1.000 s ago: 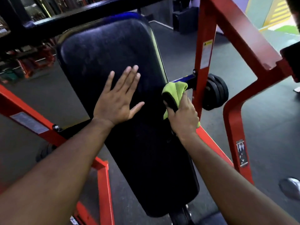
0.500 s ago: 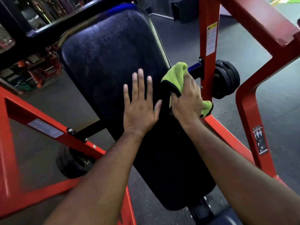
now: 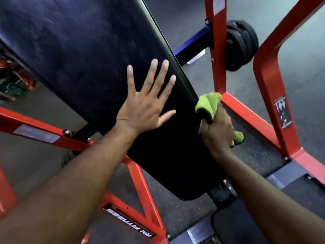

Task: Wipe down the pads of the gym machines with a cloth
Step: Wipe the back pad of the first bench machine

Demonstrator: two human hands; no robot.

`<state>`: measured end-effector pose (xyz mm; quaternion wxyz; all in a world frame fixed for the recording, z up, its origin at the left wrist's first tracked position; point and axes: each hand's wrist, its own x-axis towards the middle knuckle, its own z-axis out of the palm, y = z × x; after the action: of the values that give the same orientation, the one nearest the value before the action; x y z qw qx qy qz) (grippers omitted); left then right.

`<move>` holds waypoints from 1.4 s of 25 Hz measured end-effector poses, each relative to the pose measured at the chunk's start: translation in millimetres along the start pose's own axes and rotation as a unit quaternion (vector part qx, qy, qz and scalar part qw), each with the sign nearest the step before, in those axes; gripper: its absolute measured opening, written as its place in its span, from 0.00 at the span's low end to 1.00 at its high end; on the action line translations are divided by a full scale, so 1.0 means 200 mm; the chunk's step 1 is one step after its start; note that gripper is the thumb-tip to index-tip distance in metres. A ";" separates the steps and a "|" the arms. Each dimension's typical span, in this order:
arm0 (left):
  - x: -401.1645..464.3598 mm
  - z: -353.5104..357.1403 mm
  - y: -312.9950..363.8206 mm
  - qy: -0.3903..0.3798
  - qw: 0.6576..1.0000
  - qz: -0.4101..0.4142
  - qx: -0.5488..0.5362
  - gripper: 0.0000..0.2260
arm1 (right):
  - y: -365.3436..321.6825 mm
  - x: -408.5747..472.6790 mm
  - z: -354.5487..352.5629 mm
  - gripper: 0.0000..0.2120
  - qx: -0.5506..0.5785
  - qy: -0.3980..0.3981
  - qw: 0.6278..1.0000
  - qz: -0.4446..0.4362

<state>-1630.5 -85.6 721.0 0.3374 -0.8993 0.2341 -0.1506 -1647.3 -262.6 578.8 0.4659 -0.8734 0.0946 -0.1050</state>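
Since the earlier frame, the green cloth (image 3: 207, 105) was carried down the black pad's (image 3: 84, 55) right edge, gripped in the right hand's (image 3: 219, 132) curled fingers, while the left hand (image 3: 146, 106) was kept flat, fingers spread wider.

the long black back pad (image 3: 84, 55) is slanting from the upper left of the frame down toward the lower middle, its vinyl face looking faintly scuffed, though blur is hiding detail. the green cloth (image 3: 207, 103) is sitting bunched against the pad's right edge, right of centre, one corner poking out lower right.
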 end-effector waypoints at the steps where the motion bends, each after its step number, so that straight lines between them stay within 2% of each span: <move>1: 0.00 0.00 0.01 -0.003 1.000 -0.002 0.002 0.38 | -0.06 0.04 -0.01 0.31 0.013 0.007 1.000 0.025; 3: 0.00 0.01 0.04 -0.004 1.000 -0.021 -0.002 0.35 | -0.22 0.12 -0.03 0.29 0.039 0.013 0.998 0.041; 6: -0.06 0.08 0.30 0.026 0.988 -0.140 -0.064 0.30 | -0.31 0.16 -0.04 0.30 0.059 0.046 0.997 -0.025; 8: -0.11 0.16 0.56 0.036 0.969 -0.221 -0.105 0.28 | -0.20 0.11 0.01 0.30 0.045 0.063 0.993 -0.090; 10: -0.14 0.23 0.71 0.040 0.958 -0.261 -0.111 0.28 | -0.01 0.03 0.06 0.31 0.010 0.078 0.990 -0.114; 13: -0.14 0.28 0.76 0.065 0.952 -0.286 -0.094 0.26 | 0.29 -0.10 0.12 0.30 -0.019 0.074 0.993 -0.093; 15: -0.14 0.29 0.76 0.080 0.948 -0.297 -0.086 0.26 | 0.44 -0.19 0.14 0.29 -0.013 0.044 0.997 -0.067; 17: -0.15 0.28 0.78 0.061 0.952 -0.287 -0.084 0.30 | 0.55 -0.22 0.11 0.26 0.004 0.002 1.000 0.003; 19: -0.16 0.26 0.79 0.034 0.970 -0.223 -0.088 0.36 | 0.54 -0.15 0.06 0.22 0.047 -0.019 0.993 0.105; 20: -0.17 0.26 0.79 0.026 0.978 -0.187 -0.087 0.37 | 0.48 -0.09 0.06 0.21 0.058 -0.020 0.991 0.121; 24: -0.18 0.27 0.80 -0.002 0.990 -0.120 -0.074 0.40 | 0.26 0.00 0.05 0.22 0.102 0.009 0.994 0.023; 26: -0.17 0.26 0.81 -0.005 0.994 -0.083 -0.072 0.42 | 0.38 -0.05 0.09 0.27 0.125 0.021 0.992 -0.004; 29: -0.19 0.28 0.82 0.001 0.994 -0.082 -0.078 0.42 | 0.67 -0.22 0.17 0.29 0.085 0.052 0.995 -0.015; 33: -0.20 0.28 0.85 -0.002 0.995 -0.058 -0.083 0.40 | 0.93 -0.39 0.27 0.29 0.084 0.075 0.993 0.039; 35: -0.22 0.29 0.87 -0.017 0.997 0.020 -0.077 0.42 | 1.07 -0.51 0.31 0.25 0.107 0.095 0.978 0.150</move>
<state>-1698.4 -147.0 554.8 0.2740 -0.9202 0.2571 -0.1100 -1742.3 -303.9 357.8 0.5557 -0.7808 0.2565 -0.1257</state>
